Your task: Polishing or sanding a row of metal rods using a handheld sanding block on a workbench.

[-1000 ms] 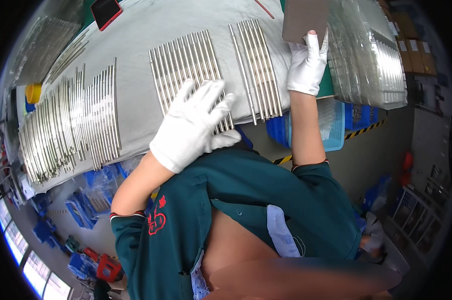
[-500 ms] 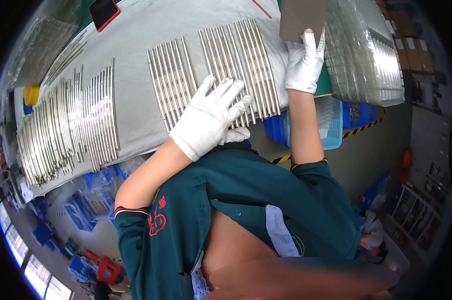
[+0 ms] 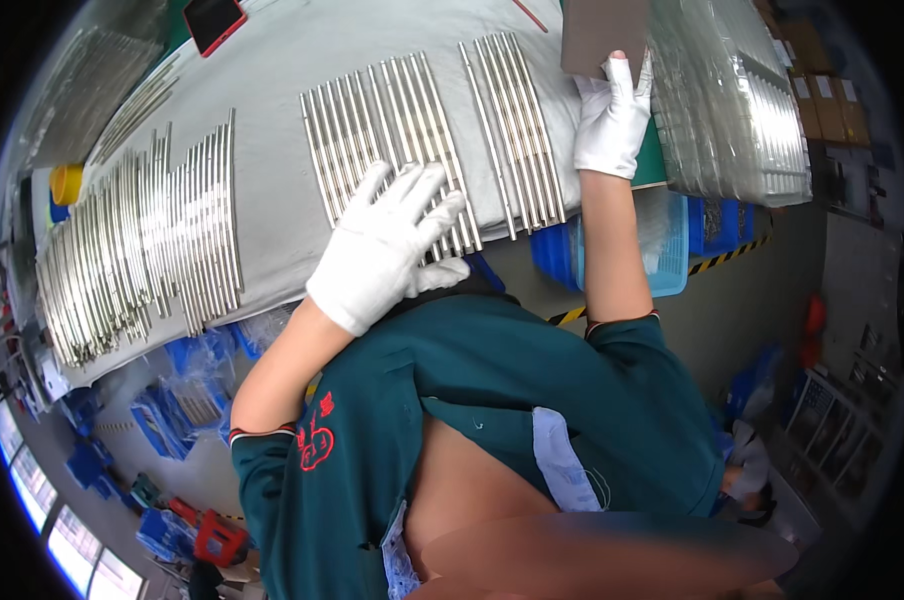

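1. Grey cloth covers a long workbench (image 3: 272,90) that fills the upper part of the view, with blue plastic bins on the floor below its near edge and windows low on the left.
2. Stacked clear bags of metal parts (image 3: 732,110) sit at the right end of the bench, well apart from the loose rods.
3. At the left end lies a big spread of curved metal handles (image 3: 142,250), laid side by side in overlapping rows.
4. In the middle, a neat batch of straight metal rods (image 3: 372,120) lies parallel on the cloth; a second, narrower batch (image 3: 517,130) lies just to its right, with a strip of cloth between them.
5. A brown flat board (image 3: 602,35) rests at the far edge, beside the bags.
6. The left hand (image 3: 387,250), in a white glove, is spread wide and flat, its fingers over the near ends of the middle batch; it holds nothing.
7. The right hand (image 3: 612,120), also gloved, has its fingers extended and touching the lower edge of the brown board; whether it grips the board I cannot tell.
8. Judging by their look, the rods are stiff, smooth and fairly heavy in a bunch, likely to roll or slide on one another; taking several together near both ends seems steadier than lifting from the middle.
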A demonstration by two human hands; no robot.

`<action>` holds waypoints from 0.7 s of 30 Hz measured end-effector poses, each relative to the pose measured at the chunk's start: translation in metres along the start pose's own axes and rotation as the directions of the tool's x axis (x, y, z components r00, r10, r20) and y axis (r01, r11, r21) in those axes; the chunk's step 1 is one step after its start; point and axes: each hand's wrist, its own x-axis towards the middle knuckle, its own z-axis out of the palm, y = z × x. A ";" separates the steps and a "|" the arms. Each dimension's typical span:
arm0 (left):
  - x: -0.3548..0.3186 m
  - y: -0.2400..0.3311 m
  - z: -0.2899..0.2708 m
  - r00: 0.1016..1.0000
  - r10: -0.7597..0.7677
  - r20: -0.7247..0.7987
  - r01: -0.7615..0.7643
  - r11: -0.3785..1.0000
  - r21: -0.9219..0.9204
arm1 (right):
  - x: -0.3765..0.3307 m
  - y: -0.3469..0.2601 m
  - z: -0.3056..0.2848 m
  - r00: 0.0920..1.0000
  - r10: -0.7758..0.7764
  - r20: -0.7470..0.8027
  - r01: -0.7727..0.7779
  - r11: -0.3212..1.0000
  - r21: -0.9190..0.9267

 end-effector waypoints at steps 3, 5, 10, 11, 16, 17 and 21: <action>0.018 0.003 0.012 0.992 0.117 -0.040 -0.122 0.983 -0.141 | -0.003 -0.003 0.006 1.000 0.017 -0.012 -0.017 1.000 0.002; 0.020 0.009 0.012 0.988 0.118 -0.095 -0.133 0.975 -0.179 | -0.002 -0.002 0.004 1.000 0.012 -0.012 -0.012 1.000 -0.001; -0.017 -0.001 -0.018 0.997 -0.038 -0.060 0.036 0.998 -0.047 | 0.002 0.000 0.002 1.000 0.006 -0.009 -0.006 1.000 -0.024; -0.029 -0.005 -0.020 0.996 -0.070 -0.052 0.070 0.998 -0.002 | 0.002 0.000 0.003 1.000 0.006 -0.018 -0.007 1.000 -0.025; -0.059 -0.010 -0.007 0.990 -0.141 0.032 0.140 0.990 0.024 | 0.002 -0.002 0.002 1.000 0.007 -0.015 -0.008 0.999 -0.032; -0.058 -0.007 -0.004 0.991 -0.130 0.021 0.130 0.991 0.010 | 0.003 0.000 0.001 1.000 0.004 -0.010 -0.004 1.000 -0.024; -0.041 -0.002 0.003 0.999 -0.053 0.006 0.053 0.996 -0.070 | 0.002 0.000 0.003 1.000 -0.003 -0.015 0.003 1.000 -0.009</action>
